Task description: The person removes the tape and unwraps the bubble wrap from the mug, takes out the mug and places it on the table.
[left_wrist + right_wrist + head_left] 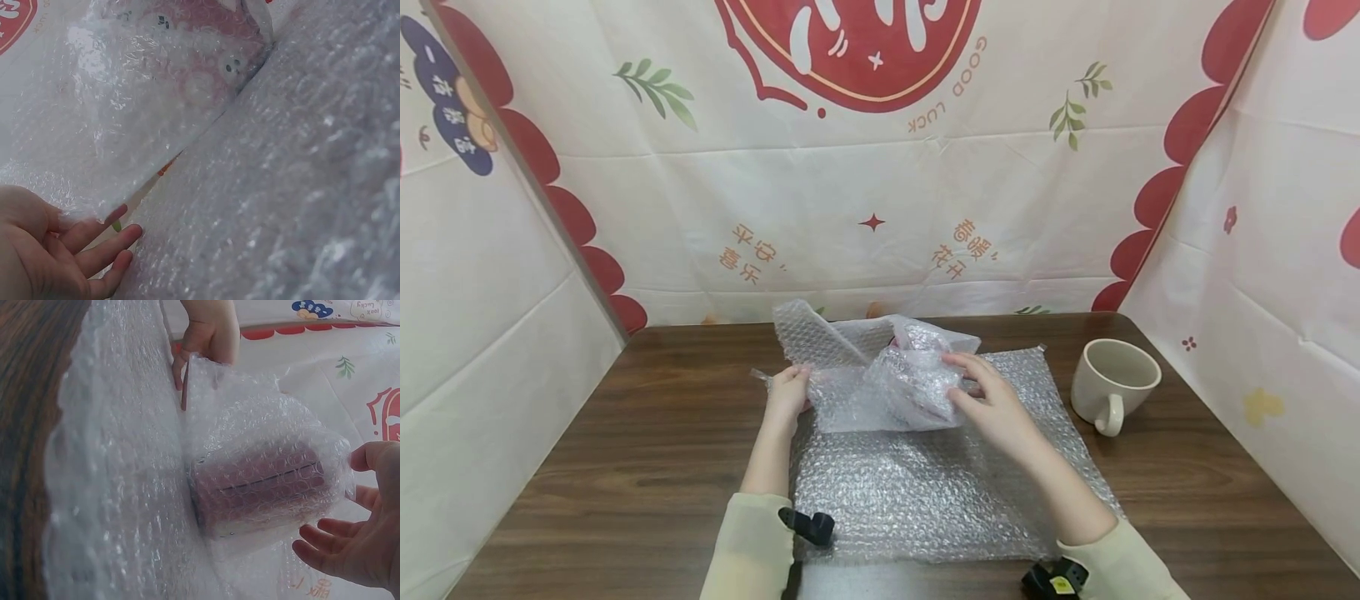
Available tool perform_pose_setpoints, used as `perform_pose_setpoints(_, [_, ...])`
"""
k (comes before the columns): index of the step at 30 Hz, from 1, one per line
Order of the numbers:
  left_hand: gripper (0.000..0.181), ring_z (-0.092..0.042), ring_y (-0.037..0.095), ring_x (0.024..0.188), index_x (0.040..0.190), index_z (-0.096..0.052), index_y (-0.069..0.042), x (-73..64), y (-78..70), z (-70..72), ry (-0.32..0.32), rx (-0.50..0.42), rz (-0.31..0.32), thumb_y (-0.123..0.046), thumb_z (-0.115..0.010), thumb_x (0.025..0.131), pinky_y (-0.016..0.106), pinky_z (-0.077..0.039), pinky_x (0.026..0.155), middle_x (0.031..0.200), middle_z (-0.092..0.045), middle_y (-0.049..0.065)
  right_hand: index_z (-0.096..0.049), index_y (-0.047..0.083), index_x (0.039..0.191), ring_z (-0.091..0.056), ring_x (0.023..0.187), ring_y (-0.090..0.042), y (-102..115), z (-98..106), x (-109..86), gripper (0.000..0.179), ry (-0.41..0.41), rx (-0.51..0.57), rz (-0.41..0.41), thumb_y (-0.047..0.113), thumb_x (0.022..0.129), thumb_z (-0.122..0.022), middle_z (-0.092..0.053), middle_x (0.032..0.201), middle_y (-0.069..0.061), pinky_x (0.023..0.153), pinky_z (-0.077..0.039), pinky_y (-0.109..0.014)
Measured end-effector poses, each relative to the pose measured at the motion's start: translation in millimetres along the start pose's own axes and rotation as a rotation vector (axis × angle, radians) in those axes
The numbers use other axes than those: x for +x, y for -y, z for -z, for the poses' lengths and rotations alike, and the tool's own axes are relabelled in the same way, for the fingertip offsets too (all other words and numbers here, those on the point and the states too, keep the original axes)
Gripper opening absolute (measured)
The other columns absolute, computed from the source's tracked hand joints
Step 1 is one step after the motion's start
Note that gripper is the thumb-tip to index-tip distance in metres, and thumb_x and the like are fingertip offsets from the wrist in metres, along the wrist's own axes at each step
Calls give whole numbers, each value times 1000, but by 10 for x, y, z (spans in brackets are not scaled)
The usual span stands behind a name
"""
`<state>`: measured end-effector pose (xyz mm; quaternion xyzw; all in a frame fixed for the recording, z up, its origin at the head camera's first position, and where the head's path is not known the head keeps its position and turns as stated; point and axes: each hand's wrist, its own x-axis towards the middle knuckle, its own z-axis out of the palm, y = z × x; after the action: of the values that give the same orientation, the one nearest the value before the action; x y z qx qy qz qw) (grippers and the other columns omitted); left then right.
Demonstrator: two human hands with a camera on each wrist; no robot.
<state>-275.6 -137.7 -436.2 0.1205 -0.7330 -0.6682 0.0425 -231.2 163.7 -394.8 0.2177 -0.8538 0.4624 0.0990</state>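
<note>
A pink cylindrical thing (269, 481) stands wrapped in a loose piece of bubble wrap (850, 392); its exact kind is blurred by the plastic. Through the wrap in the left wrist view, pale cartoon faces show on the pink surface (200, 81). My left hand (788, 392) pinches the left edge of this wrap between thumb and fingers. On the other side, my right hand (996, 404) holds the wrap at the thing's upper end, thumb and index finger at its edge. Its other fingers (319, 553) spread beside the wrap. Beneath lies a second, flat sheet of bubble wrap (910, 492).
A cream mug (1116, 383) stands on the brown wooden table (625, 467) at the right, just beyond the sheet's edge, handle toward me. Printed white cloth (850, 183) hangs behind the table and along both sides.
</note>
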Motion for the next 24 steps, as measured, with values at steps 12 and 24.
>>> perform_pose_setpoints(12, [36, -60, 21, 77, 126, -50, 13, 10, 67, 72, -113, -32, -24, 0, -52, 92, 24, -55, 62, 109, -58, 26, -48, 16, 140, -50, 118, -33, 25, 14, -14, 49, 27, 5, -45, 18, 93, -61, -42, 144, -7, 91, -47, -49])
perform_pose_setpoints(24, [21, -57, 27, 74, 84, -69, -3, -174, -320, 12, -292, 201, -367, -23, -64, 88, 47, -45, 80, 77, -64, 8, -43, 16, 143, -53, 114, -35, 43, -17, -24, 52, -22, -15, -28, 25, 95, -61, -44, 141, -11, 85, -50, -50])
